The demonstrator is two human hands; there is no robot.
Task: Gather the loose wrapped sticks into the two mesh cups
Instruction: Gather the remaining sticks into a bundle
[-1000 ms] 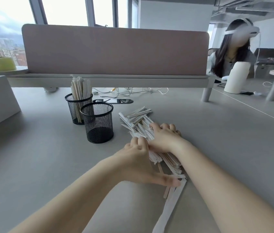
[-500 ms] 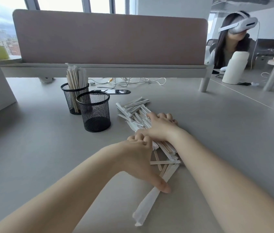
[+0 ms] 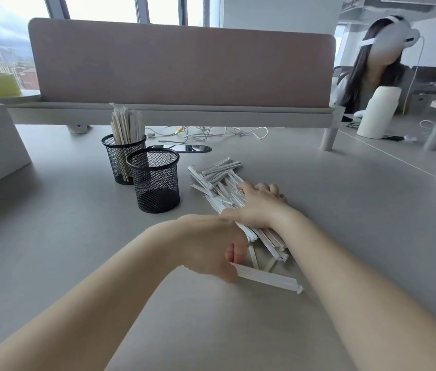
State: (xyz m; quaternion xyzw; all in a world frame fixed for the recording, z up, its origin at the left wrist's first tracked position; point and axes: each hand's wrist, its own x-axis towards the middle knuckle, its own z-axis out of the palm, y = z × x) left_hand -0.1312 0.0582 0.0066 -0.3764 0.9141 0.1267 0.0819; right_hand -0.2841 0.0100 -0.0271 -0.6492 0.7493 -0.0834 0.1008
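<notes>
Wrapped sticks, white paper sleeves: some stand upright in the rear black mesh cup (image 3: 123, 159); front black mesh cup (image 3: 155, 180) just beside it looks unfilled. Both toward the grey desk's (image 3: 51, 236) far-left area. My left hand (image 3: 211, 245), fingers curled, pinches one long wrapped stick (image 3: 267, 279) by its end. Loose pile (image 3: 222, 186) mid-desk; my right hand (image 3: 258, 204) lies flat on it, fingers spread, gripping nothing I can see.
</notes>
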